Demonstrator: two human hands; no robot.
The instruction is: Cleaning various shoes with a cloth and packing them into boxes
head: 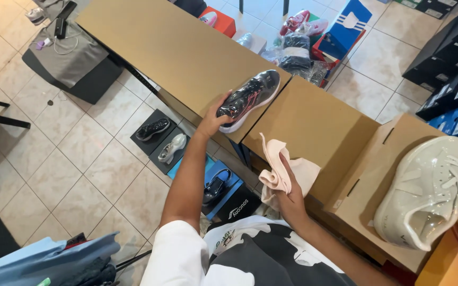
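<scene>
My left hand [211, 121] grips the heel of a dark plastic-wrapped sneaker [250, 96] resting on the cardboard surface [170, 47]. My right hand [291, 198] holds a pale pink cloth [283, 172] near my chest. A glossy white sneaker [428, 190] lies on a flattened box [369, 198] to my right.

Bright even indoor light, soft shadows, glare on floor tiles, wide-angle bending at edges
</scene>
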